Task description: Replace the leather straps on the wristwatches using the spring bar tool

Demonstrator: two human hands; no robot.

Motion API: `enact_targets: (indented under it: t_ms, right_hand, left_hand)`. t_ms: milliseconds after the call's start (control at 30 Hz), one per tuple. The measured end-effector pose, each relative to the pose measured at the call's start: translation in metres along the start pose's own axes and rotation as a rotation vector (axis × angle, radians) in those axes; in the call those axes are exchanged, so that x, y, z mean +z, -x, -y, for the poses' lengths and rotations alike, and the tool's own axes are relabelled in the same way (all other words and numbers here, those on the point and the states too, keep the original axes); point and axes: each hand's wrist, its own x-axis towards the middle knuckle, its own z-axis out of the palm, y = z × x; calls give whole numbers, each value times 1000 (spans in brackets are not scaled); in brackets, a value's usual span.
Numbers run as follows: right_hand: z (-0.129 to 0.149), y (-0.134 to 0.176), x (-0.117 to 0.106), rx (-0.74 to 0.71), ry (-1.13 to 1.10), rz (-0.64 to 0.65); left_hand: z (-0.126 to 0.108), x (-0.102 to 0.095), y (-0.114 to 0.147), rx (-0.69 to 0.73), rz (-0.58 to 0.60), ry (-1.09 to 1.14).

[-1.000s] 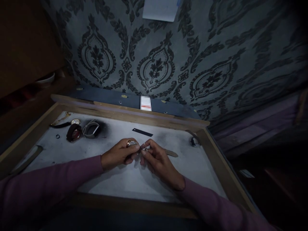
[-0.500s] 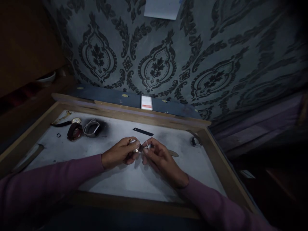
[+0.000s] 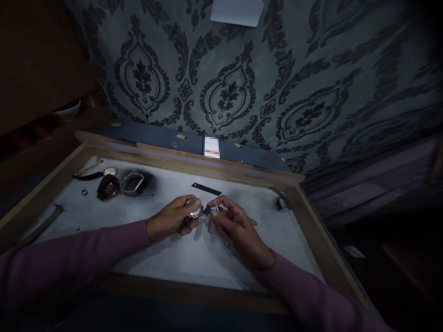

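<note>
Dim light. Center of frame: left hand [image 3: 175,216], grip closed on a gold-rimmed watch [image 3: 194,210], thumb along its edge. Right hand [image 3: 238,228] just right of it, grip pinched on a dark strap [image 3: 206,210]; a thin pale stick [image 3: 216,205] juts up between the fingers. Whether strap and watch touch, cannot tell. Tan strap end [image 3: 254,222] shows beyond the right knuckles.

Both hands above the pale top of a wood-edged bench [image 3: 166,258]. Black strip [image 3: 206,188] lies just above center. Left of frame: pale-dialed watch [image 3: 110,171], brown-strapped watch [image 3: 110,189] and grey-banded watch [image 3: 132,183] close together; small dark loop [image 3: 84,192] near them; loose strap [image 3: 43,226] at lower left. Dark watch [image 3: 282,204], right of center.
</note>
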Motion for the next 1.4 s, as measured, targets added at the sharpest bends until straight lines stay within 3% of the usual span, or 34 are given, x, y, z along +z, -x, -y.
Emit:
enact_targets:
  t_ms: [833, 1400]
  right_hand:
    - [1, 0, 1, 7, -36, -49]
    - [0, -2, -3, -38, -28, -35]
  left_hand:
    - [-6, 1, 4, -61, 46, 31]
    - [-3, -2, 5, -1, 105, 2]
